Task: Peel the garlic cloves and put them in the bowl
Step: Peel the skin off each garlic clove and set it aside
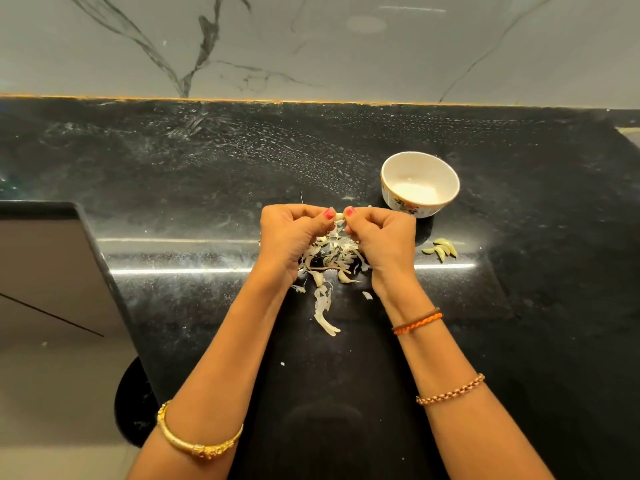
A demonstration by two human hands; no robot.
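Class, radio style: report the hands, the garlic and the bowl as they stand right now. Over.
Both hands, left and right, pinching one garlic clove above the peel pile. Bowl looks empty. Loose cloves lie on the counter, right of the hands. Path to the bowl unobstructed.

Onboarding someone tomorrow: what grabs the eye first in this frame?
Both hands, left and right, meet mid-frame over the black counter, pinching one clove between them. Under them lies a heap of pale skins. A white bowl stands beyond the right hand, looking empty, with a few peeled cloves on the counter near it.
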